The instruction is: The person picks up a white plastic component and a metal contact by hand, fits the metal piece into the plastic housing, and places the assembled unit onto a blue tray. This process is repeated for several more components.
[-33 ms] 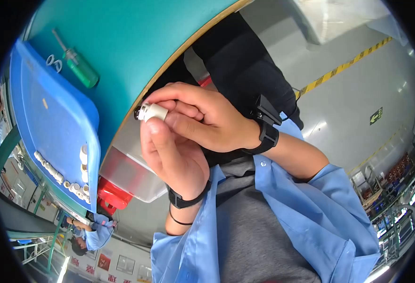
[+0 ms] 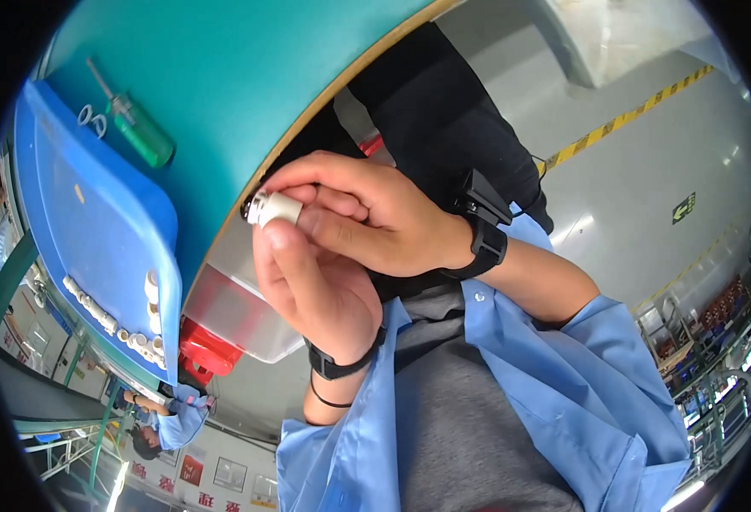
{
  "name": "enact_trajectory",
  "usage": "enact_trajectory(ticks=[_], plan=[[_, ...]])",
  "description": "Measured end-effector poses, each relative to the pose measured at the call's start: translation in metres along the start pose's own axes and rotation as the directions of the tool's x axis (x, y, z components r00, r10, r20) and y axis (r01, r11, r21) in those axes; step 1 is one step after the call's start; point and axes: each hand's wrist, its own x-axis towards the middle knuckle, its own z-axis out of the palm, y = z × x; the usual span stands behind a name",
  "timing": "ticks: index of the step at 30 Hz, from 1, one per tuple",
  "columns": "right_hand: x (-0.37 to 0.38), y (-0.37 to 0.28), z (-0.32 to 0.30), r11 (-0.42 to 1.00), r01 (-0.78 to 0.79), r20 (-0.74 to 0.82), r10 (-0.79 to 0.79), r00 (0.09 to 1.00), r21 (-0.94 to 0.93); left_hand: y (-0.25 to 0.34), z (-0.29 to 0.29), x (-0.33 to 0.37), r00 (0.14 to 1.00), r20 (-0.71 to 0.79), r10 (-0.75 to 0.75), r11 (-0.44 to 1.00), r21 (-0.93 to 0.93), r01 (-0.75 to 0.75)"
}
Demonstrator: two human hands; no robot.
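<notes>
My left hand [image 2: 320,286] and my right hand [image 2: 388,213] meet just off the curved table edge. Between their fingertips is a small white cylindrical part [image 2: 280,210] with a shiny collar and a dark end that points left. The left thumb presses on it from below. From the right, the thumb and curled fingers of my right hand close around it. My fingers hide some of the part, and its exact kind does not show.
Left of my hands, a blue tray [image 2: 107,200] holds several small white cylindrical pieces [image 2: 89,303]. A green-handled screwdriver [image 2: 142,132] and two joined white rings [image 2: 93,121] lie on the teal table [image 2: 239,77]. Below its edge are a clear box [image 2: 243,311] and a red container [image 2: 209,346].
</notes>
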Motion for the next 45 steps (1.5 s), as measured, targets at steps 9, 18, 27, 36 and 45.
enact_trajectory(ticks=[9, 18, 27, 36, 45], plan=[[0.004, 0.020, -0.003, 0.992, -0.049, 0.053, 0.043, 0.998, 0.112, -0.007, -0.007, 0.006, 0.998, -0.050, 0.032, 0.998, 0.056, -0.029], [0.007, 0.023, -0.007, 0.997, 0.076, 0.084, -0.075, 0.994, -0.010, -0.011, -0.009, 0.003, 0.997, -0.051, 0.065, 0.997, -0.045, -0.068], [0.006, 0.027, -0.006, 0.996, 0.082, 0.080, -0.080, 0.994, -0.024, -0.011, -0.012, 0.002, 0.998, -0.038, 0.051, 0.998, -0.038, -0.053], [0.008, 0.027, -0.007, 0.997, 0.083, 0.084, -0.083, 0.993, 0.004, -0.006, -0.015, 0.004, 0.995, 0.100, 0.027, 1.000, 0.010, -0.028], [0.005, 0.026, -0.006, 0.997, 0.070, 0.069, -0.068, 0.995, -0.030, -0.010, -0.017, 0.000, 0.998, -0.044, 0.043, 0.998, 0.045, -0.041]])
